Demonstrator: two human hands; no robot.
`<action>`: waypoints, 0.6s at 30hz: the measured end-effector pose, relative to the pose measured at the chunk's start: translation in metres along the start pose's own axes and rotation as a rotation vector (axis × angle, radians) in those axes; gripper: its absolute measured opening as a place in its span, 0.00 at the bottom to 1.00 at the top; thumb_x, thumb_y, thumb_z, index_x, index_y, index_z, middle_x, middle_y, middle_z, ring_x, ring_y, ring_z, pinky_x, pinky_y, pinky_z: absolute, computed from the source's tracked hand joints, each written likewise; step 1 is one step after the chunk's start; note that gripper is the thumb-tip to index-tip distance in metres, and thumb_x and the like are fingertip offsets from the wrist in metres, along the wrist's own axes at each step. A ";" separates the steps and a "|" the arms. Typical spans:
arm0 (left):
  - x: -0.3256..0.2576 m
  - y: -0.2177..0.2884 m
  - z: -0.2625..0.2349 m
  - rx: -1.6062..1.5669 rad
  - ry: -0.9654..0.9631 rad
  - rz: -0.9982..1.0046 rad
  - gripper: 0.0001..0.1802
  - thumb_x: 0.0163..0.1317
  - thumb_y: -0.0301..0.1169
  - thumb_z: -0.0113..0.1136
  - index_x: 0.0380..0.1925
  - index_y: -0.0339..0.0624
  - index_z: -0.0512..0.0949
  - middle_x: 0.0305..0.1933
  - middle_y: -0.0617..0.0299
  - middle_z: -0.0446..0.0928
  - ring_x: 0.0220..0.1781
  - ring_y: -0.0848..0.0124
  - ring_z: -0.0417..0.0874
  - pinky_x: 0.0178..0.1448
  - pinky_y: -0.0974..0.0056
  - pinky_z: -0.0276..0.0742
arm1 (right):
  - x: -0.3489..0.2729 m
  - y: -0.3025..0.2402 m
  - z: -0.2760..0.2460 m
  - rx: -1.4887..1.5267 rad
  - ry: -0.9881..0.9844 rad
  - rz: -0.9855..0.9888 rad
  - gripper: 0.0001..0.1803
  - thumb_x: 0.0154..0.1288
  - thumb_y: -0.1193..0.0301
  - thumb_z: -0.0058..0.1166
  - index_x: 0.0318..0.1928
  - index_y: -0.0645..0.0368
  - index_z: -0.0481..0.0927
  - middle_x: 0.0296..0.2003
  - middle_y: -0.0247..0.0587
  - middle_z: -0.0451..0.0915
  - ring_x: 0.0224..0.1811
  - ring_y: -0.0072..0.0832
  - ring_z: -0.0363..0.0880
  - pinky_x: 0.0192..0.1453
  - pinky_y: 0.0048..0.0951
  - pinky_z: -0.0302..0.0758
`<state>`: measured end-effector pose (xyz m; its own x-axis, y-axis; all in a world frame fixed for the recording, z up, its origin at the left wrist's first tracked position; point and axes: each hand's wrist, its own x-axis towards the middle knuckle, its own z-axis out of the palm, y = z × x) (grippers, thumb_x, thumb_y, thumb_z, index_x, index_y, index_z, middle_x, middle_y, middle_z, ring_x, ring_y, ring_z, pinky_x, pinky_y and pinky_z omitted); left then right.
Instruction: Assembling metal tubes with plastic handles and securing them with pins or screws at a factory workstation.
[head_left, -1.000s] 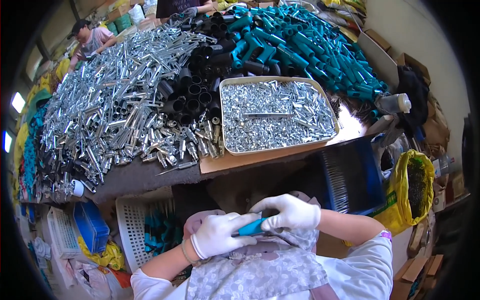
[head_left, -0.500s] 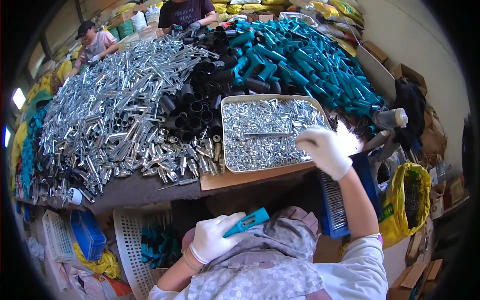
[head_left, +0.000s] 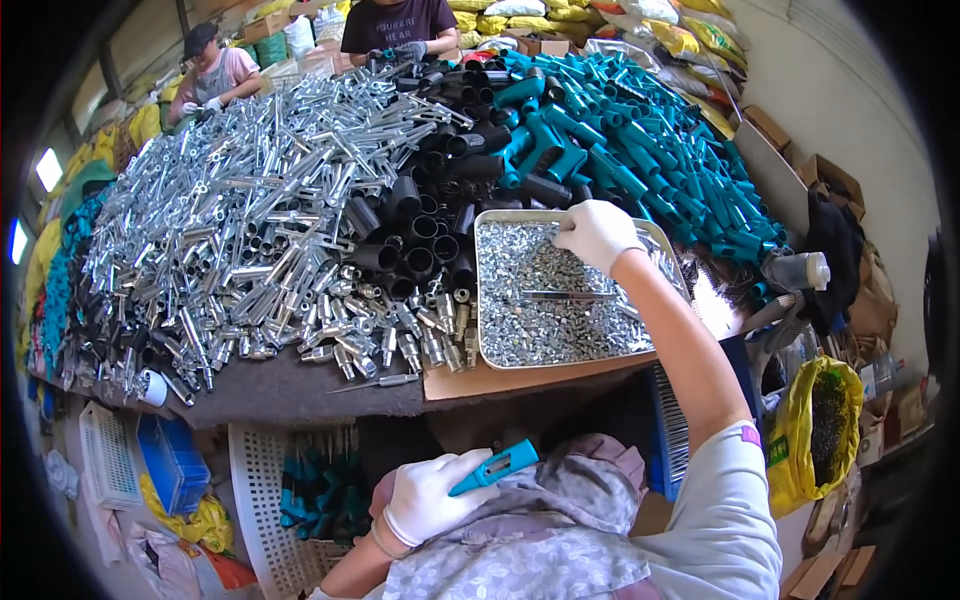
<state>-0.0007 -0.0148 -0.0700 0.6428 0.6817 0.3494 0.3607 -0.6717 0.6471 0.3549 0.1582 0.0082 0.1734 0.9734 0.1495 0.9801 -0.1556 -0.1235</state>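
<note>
My left hand (head_left: 425, 497), gloved, lower centre, fingers closed round teal handle (head_left: 495, 468) over lap; my right hand (head_left: 597, 234), gloved, centre right, fingers curled down into small silver parts in tray (head_left: 487, 290), grip itself I cannot tell; black tubes (head_left: 420, 235) left of tray; teal pile (head_left: 640, 130) upper right.

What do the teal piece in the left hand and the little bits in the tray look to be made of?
Teal tube-shaped piece: probably plastic, with an even matte colour. Small silvery bits in the shallow grey tray: likely plated steel, bright and glinting. The right hand reaches into them.
</note>
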 end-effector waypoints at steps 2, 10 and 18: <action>0.001 -0.001 -0.002 -0.015 -0.008 -0.015 0.25 0.51 0.40 0.79 0.48 0.45 0.85 0.31 0.55 0.83 0.28 0.57 0.86 0.33 0.59 0.82 | 0.008 -0.005 -0.002 -0.079 -0.036 0.043 0.15 0.59 0.64 0.59 0.39 0.61 0.90 0.39 0.56 0.88 0.44 0.50 0.88 0.52 0.44 0.84; 0.000 -0.013 -0.013 0.057 0.003 -0.002 0.26 0.52 0.43 0.76 0.51 0.46 0.84 0.30 0.57 0.82 0.29 0.57 0.86 0.33 0.58 0.82 | -0.042 -0.019 -0.037 0.301 0.201 -0.228 0.08 0.63 0.71 0.59 0.39 0.61 0.85 0.35 0.50 0.85 0.37 0.45 0.85 0.44 0.39 0.80; 0.001 -0.001 -0.019 0.036 -0.043 -0.053 0.26 0.44 0.36 0.79 0.46 0.43 0.86 0.30 0.55 0.82 0.29 0.57 0.85 0.34 0.57 0.80 | -0.195 -0.102 -0.005 0.442 -0.165 -1.002 0.06 0.58 0.66 0.64 0.35 0.50 0.83 0.35 0.33 0.79 0.38 0.36 0.80 0.44 0.38 0.76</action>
<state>-0.0130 -0.0075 -0.0576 0.6505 0.7040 0.2850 0.4185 -0.6454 0.6390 0.2215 -0.0165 -0.0035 -0.7260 0.6408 0.2494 0.5427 0.7567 -0.3644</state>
